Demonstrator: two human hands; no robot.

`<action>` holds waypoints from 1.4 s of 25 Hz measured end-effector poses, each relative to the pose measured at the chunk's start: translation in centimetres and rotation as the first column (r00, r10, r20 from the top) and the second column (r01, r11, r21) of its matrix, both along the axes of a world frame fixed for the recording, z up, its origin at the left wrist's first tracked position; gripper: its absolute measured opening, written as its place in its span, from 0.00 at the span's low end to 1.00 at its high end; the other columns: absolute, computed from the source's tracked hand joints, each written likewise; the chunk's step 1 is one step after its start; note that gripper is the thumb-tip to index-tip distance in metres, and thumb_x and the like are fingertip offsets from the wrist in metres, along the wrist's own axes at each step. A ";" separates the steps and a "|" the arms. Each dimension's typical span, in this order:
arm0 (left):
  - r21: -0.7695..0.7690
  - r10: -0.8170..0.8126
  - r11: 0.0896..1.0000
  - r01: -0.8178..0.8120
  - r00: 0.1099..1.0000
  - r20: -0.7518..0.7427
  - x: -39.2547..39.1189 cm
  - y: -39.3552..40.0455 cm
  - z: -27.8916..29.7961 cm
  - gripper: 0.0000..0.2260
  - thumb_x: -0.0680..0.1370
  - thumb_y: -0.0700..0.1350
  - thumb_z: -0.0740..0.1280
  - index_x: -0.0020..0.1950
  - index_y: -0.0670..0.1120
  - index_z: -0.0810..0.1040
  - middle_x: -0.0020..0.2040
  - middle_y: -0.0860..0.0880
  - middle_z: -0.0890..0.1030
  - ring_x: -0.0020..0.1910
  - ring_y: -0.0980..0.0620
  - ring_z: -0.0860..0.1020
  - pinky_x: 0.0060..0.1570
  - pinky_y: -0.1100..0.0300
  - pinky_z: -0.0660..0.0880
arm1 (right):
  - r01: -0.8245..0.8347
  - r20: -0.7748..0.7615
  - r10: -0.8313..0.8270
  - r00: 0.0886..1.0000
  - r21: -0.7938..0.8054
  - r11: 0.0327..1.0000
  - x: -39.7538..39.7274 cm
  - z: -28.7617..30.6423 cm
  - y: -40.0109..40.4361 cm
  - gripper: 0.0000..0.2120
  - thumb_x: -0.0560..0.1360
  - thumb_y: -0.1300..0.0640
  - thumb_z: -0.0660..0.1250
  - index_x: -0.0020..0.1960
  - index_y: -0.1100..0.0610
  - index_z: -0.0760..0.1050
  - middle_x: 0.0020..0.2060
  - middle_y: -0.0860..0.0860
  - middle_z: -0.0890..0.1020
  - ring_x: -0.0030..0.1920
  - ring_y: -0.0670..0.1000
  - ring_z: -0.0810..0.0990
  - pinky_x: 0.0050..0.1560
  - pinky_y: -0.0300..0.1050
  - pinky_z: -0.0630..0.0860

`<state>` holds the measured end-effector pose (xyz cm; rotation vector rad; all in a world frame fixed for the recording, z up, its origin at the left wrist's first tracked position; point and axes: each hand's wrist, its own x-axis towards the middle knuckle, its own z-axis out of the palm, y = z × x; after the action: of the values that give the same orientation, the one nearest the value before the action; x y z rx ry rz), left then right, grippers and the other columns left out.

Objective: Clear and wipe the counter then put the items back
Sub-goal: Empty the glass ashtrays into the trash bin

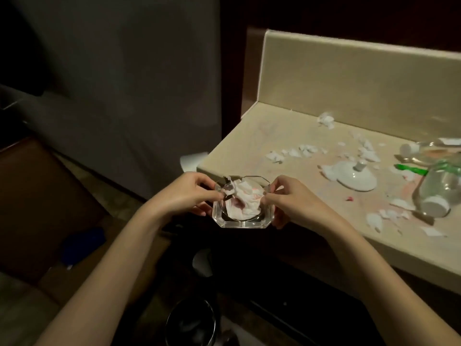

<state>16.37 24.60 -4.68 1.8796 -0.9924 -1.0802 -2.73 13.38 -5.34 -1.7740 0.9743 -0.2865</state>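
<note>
A clear square glass ashtray (243, 222) is held in the air just off the counter's left front corner, with a crumpled pink-stained tissue (243, 199) inside it. My left hand (189, 193) grips its left side and my right hand (287, 198) its right side, thumbs over the rim touching the tissue. The beige counter (262, 146) is smeared pink and strewn with several torn tissue scraps (306, 149). On its right lie a white round lid (356, 177), a green toothbrush (409, 169) and two tipped clear bottles with white caps (435, 193).
A beige backsplash (349, 78) runs behind the counter. A dark round bin (190, 323) stands on the floor below my arms. A dark blue object (83, 242) lies on the floor at left. A grey wall or cabinet (119, 83) rises left of the counter.
</note>
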 end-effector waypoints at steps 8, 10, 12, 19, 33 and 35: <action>0.187 0.112 0.978 -0.096 0.991 -0.078 3.1 8.2 -10.4 0.07 0.75 0.38 0.70 0.49 0.41 0.75 0.27 0.52 0.81 0.28 0.56 0.79 0.30 0.65 0.76 | -0.158 -0.118 0.179 0.977 0.168 0.973 4.3 -11.0 6.3 0.06 0.75 0.62 0.66 0.46 0.60 0.68 0.36 0.57 0.81 0.26 0.51 0.80 0.29 0.46 0.79; 0.224 0.160 0.965 -0.136 0.983 -0.094 4.3 9.5 -14.2 0.07 0.74 0.38 0.71 0.48 0.42 0.74 0.30 0.51 0.81 0.30 0.56 0.79 0.32 0.64 0.77 | -0.187 -0.154 0.216 0.964 0.182 0.965 5.8 -15.3 7.3 0.06 0.75 0.60 0.67 0.47 0.60 0.70 0.38 0.56 0.83 0.30 0.50 0.81 0.36 0.52 0.81; 0.246 0.179 0.958 -0.150 0.979 -0.100 5.5 10.7 -18.3 0.07 0.74 0.37 0.70 0.48 0.43 0.74 0.34 0.49 0.81 0.30 0.58 0.79 0.32 0.64 0.78 | -0.210 -0.185 0.244 0.952 0.185 0.960 7.3 -19.8 8.3 0.07 0.75 0.59 0.67 0.48 0.59 0.70 0.42 0.56 0.83 0.36 0.52 0.82 0.44 0.56 0.80; 0.247 0.168 0.954 -0.172 0.985 0.037 8.1 13.2 -37.4 0.06 0.74 0.37 0.72 0.49 0.43 0.79 0.29 0.53 0.80 0.26 0.61 0.77 0.30 0.69 0.75 | -0.291 -0.278 0.307 0.910 0.099 0.952 11.3 -39.5 10.4 0.12 0.74 0.56 0.69 0.52 0.59 0.69 0.45 0.53 0.80 0.43 0.52 0.81 0.43 0.48 0.80; -0.158 0.142 0.983 -0.090 0.923 0.358 7.6 15.0 -72.4 0.13 0.72 0.31 0.69 0.51 0.45 0.76 0.53 0.51 0.79 0.55 0.59 0.78 0.54 0.61 0.79 | -0.457 -0.250 0.385 0.888 -0.415 0.786 11.1 -72.8 12.0 0.12 0.76 0.61 0.65 0.52 0.50 0.64 0.48 0.49 0.77 0.44 0.51 0.79 0.41 0.48 0.78; -0.178 0.132 0.982 -0.067 0.914 0.383 7.4 15.3 -74.7 0.13 0.72 0.32 0.70 0.53 0.45 0.77 0.53 0.51 0.79 0.55 0.59 0.78 0.54 0.62 0.78 | -0.440 -0.232 0.375 0.898 -0.421 0.793 10.9 -75.0 11.9 0.12 0.75 0.62 0.65 0.52 0.50 0.65 0.48 0.48 0.77 0.45 0.51 0.79 0.43 0.49 0.78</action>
<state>23.78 39.85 -79.38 2.0292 -1.1526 -0.5498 8.20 25.27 -80.30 -2.4240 0.6099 -0.1235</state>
